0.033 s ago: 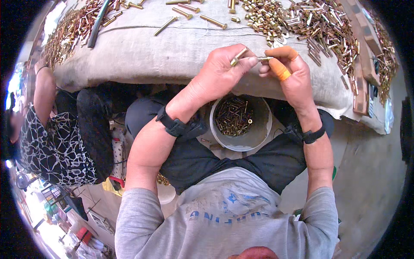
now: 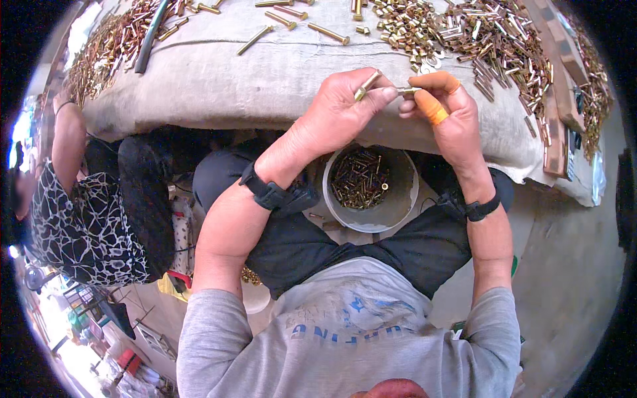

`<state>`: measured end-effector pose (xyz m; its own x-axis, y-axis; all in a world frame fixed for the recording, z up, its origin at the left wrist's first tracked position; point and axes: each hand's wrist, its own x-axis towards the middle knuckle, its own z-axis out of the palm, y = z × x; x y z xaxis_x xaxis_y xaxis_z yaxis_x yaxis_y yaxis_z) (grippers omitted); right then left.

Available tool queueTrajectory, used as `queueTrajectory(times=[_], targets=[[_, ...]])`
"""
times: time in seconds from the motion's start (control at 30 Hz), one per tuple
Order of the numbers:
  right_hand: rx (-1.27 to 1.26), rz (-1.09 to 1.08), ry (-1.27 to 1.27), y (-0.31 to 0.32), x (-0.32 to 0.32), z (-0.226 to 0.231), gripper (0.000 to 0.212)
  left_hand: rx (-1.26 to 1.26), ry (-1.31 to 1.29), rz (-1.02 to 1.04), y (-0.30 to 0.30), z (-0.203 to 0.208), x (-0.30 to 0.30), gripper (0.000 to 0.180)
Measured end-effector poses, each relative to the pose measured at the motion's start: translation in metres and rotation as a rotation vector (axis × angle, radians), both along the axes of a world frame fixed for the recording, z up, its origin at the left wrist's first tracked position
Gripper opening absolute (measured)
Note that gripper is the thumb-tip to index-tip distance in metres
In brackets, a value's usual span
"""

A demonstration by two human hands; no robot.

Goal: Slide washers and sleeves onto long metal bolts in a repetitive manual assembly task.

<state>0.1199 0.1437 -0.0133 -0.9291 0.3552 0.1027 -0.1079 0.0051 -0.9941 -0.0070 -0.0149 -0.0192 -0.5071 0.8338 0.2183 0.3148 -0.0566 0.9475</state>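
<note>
The left hand [image 2: 342, 109] has its grip closed on a brass bolt [image 2: 367, 85], whose long axis slants up and to the right. The right hand [image 2: 448, 109], orange caps on two fingertips, pinches a small silver piece [image 2: 408, 90] lying roughly level, pointing left at the left thumb. Both are held over the cloth-covered desk [image 2: 265, 73]. Below stands a white bucket [image 2: 398, 205] of brass parts; loose bolts [image 2: 478, 33] lie heaped beyond.
</note>
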Motion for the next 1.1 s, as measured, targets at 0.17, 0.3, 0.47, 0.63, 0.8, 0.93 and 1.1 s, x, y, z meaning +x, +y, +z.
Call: queueTrajectory(times=[0.17,0.3,0.47,0.63,0.8,0.93,1.1], targets=[[0.053,-0.042,-0.006,-0.001,0.002,0.001,0.016,0.054,-0.065,-0.015,0.002,-0.002,0.002,0.017],[0.284,-0.133,0.021,-0.004,0.009,0.007,0.015,-0.081,-0.569,-0.106,-0.001,0.006,0.002,0.015],[0.246,-0.152,0.082,0.031,0.006,0.019,0.018,-0.131,-0.278,0.083,-0.001,0.02,0.001,0.021],[0.176,-0.252,0.112,0.048,0.042,0.045,0.019,-0.088,-0.214,0.084,0.017,0.018,0.013,0.02],[0.381,-0.614,0.024,0.086,0.151,0.034,0.021,-0.15,-0.241,0.07,0.028,0.021,0.022,0.02],[0.344,-0.849,-0.23,0.088,0.22,0.003,0.021,-0.152,-0.213,0.048,0.031,0.016,0.028,0.017],[0.263,-1.017,-0.498,0.102,0.281,-0.061,0.023,-0.176,-0.28,0.052,0.041,0.009,0.033,0.017]])
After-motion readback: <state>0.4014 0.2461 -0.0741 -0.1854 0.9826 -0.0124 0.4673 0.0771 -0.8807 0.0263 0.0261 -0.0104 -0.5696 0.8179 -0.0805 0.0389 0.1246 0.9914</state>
